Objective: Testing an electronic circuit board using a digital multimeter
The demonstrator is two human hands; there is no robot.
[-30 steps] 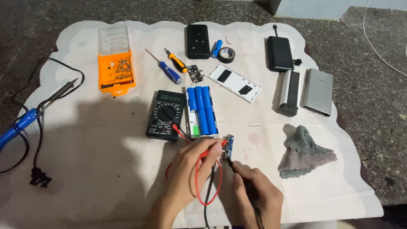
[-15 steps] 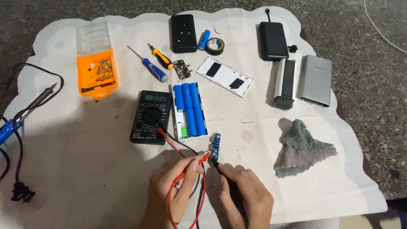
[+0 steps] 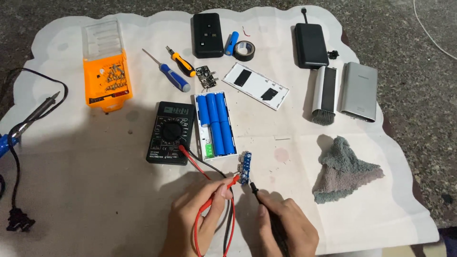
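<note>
Left hand [image 3: 202,214] red probe [image 3: 227,183], right hand [image 3: 285,228] black probe [image 3: 259,195], blue board [image 3: 245,167].

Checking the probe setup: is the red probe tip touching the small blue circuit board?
Touching. The head view shows the red probe tip meeting the lower left edge of the blue circuit board, with no gap visible.

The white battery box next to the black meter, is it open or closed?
Open. The white battery box has no cover on, so the blue batteries inside show, lying side by side.
</note>
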